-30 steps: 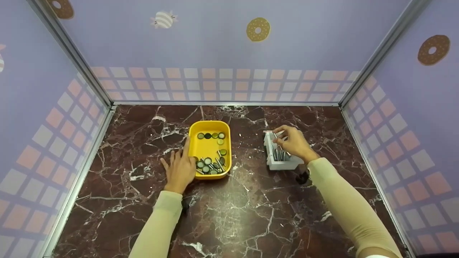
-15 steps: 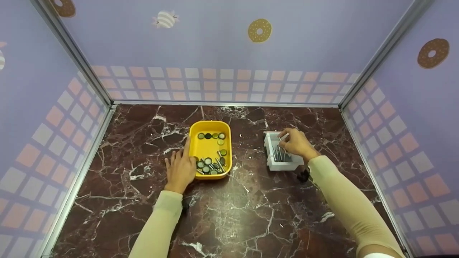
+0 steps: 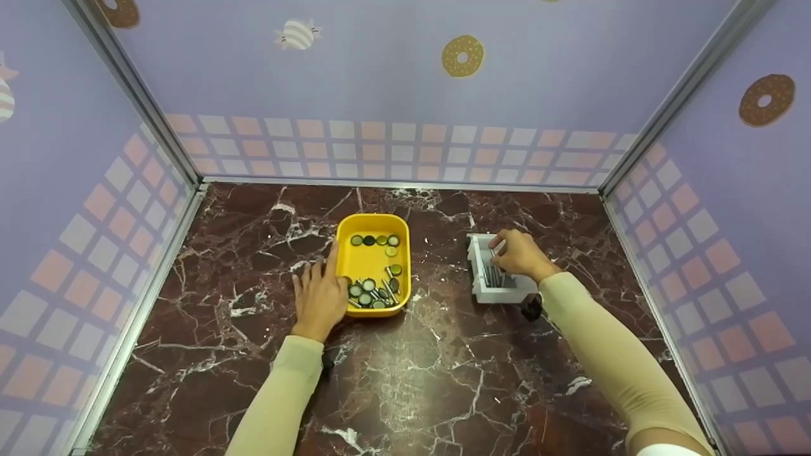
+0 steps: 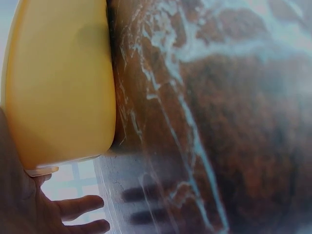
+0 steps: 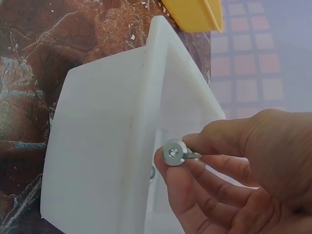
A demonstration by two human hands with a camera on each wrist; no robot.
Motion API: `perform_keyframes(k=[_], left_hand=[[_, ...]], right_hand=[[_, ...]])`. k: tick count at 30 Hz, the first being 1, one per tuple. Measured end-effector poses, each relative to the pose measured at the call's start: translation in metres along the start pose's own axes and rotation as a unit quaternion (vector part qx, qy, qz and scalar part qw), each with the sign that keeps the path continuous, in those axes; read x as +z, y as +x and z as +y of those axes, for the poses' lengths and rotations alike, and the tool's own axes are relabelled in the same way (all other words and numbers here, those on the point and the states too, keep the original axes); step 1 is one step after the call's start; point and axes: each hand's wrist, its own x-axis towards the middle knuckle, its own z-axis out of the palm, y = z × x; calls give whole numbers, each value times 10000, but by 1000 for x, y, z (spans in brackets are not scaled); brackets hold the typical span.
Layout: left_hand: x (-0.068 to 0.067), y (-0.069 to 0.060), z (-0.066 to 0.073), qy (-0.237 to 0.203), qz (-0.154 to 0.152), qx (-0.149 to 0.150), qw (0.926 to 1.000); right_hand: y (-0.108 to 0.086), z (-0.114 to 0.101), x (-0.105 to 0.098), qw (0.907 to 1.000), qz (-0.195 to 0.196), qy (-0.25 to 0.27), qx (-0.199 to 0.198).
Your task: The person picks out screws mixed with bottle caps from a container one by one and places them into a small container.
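Note:
My left hand (image 3: pixel 320 297) rests along the left side of a yellow tray (image 3: pixel 374 220), its index finger lying on the rim. The left wrist view shows the tray's outer wall (image 4: pixel 61 92) and straight fingers beside it. Metal bolts (image 3: pixel 389 285) and round caps (image 3: pixel 367 297) lie in the tray, mostly at the near end; several caps form a row at the far end. My right hand (image 3: pixel 521 254) is over a white bin (image 3: pixel 500 296) of bolts. Between thumb and fingertips it pinches a bolt (image 5: pixel 174 152) with a round socket head.
Both containers stand apart on a dark red marbled table (image 3: pixel 405 367). Lilac walls (image 3: pixel 380 76) with checks and doughnut prints enclose the back and both sides, joined by metal corner posts.
My right hand has shifted slightly nearer and to the right over the white bin, with the bolt between its fingers. The left hand stays on the tray. The head view tilts a little.

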Motion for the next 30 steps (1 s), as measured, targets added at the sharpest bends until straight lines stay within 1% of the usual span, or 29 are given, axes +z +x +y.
perform_keyframes(k=[5, 8, 12, 20, 23, 27, 30], left_hand=[[1, 0, 0, 43, 16, 64, 10000], [2, 1, 0, 112, 48, 153, 9998], [2, 1, 0, 180, 149, 269, 9994], [2, -1, -1, 207, 239, 335, 9989], [3, 0, -2, 193, 292, 383, 9987], [2, 1, -2, 211, 243, 419, 9986], [0, 2, -2, 218, 158, 405, 9988]], right_hand=[[1, 2, 4, 9999, -128, -56, 42], [1, 2, 5, 9997, -215, -16, 119], [1, 0, 4, 9997, -193, -46, 115], [-1, -15, 1, 9996, 172, -159, -157], [-3, -24, 2, 9984, 428, -224, -295], [-5, -40, 5, 9953, 757, -337, -501], [-6, -52, 9, 9933, 831, -386, -706]])
